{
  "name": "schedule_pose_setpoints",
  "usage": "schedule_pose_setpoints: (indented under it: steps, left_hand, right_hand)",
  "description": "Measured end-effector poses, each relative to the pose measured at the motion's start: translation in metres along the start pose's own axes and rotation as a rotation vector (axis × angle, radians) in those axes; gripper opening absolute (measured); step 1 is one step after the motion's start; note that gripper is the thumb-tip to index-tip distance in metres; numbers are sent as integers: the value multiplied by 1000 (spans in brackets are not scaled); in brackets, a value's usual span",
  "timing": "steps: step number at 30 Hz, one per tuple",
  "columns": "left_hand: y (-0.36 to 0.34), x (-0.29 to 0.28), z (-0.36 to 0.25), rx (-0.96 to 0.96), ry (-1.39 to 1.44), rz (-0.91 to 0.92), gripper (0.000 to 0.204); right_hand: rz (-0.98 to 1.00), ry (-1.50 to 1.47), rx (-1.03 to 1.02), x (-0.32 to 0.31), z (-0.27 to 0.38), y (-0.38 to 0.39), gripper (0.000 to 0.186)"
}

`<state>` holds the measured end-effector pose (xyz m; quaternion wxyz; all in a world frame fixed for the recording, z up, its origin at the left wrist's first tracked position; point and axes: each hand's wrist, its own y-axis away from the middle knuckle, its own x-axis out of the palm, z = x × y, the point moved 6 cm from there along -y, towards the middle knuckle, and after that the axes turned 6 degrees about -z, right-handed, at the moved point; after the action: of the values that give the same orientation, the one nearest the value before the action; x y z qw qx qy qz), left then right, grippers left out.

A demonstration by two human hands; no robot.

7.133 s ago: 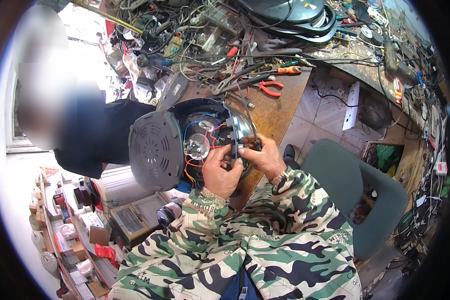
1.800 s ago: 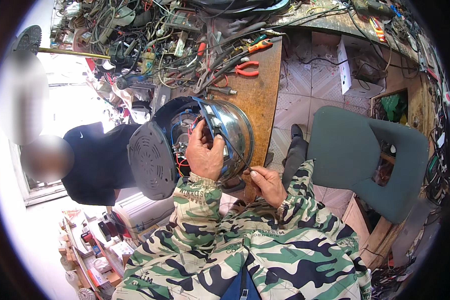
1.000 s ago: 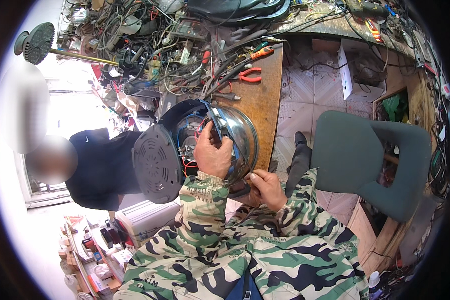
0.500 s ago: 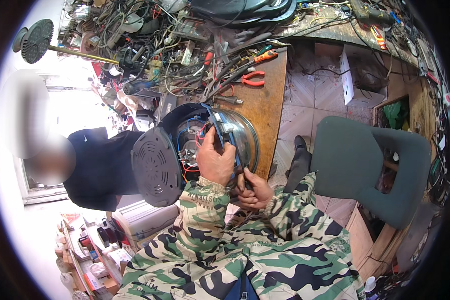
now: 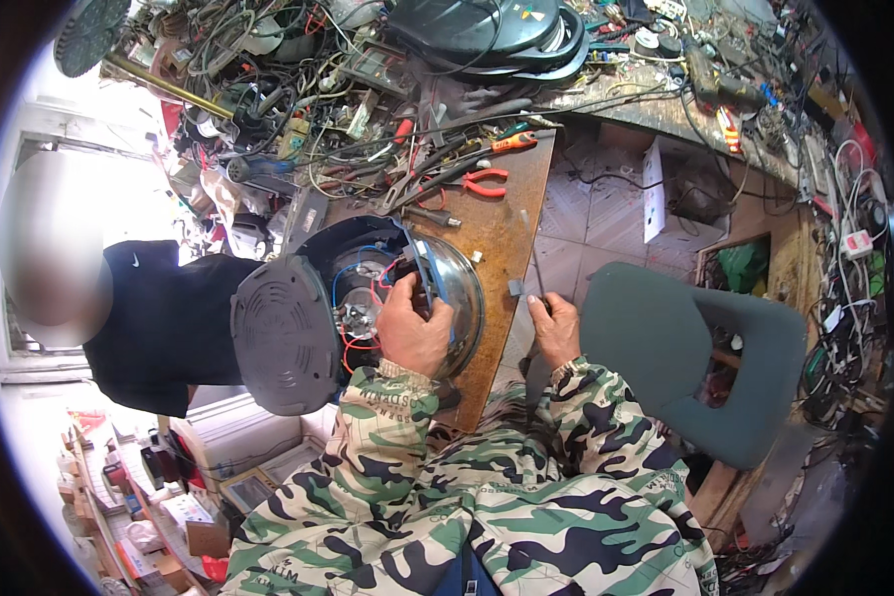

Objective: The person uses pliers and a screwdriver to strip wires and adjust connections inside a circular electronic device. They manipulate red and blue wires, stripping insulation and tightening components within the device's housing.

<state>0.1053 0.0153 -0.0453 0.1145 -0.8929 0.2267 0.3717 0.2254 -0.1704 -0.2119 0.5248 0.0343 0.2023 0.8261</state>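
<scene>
A round appliance [image 5: 454,298], which looks like an electric cooker, lies on its side on the wooden bench. Its dark vented base cover [image 5: 284,335] stands off to the left, and red and blue wires [image 5: 356,283] show in the opened casing. My left hand [image 5: 414,326] grips the casing's rim, thumb and fingers bent around it; the fingertips are partly hidden. Right of the bench edge, my right hand [image 5: 556,330] is closed on a thin dark rod-like tool [image 5: 537,268], probably a screwdriver, pointing away from me. A small grey piece [image 5: 516,287] shows beside it.
Red-handled pliers [image 5: 485,183] and an orange-handled tool [image 5: 514,141] lie behind the appliance on the wooden bench [image 5: 512,223]. Tangled cables and parts crowd the back. A green-grey chair [image 5: 646,338] stands at right. A person in a dark shirt [image 5: 169,318] is at left.
My right hand has left the casing's lower rim and moved right, past the bench edge, where the thin tool shows. My left hand stays on the rim. The view has shifted somewhat.
</scene>
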Motion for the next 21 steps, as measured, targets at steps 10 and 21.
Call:
schedule_pose_setpoints:
  steps: [10,21]
  left_hand:
    - [-1,-2,-7,84,-63,-60,36]
    - [-1,-10,-11,4,-31,15,41]
  right_hand:
    - [-139,240,-234,30,-9,-58,36]
    - [50,396,-269,-16,27,-29,27]
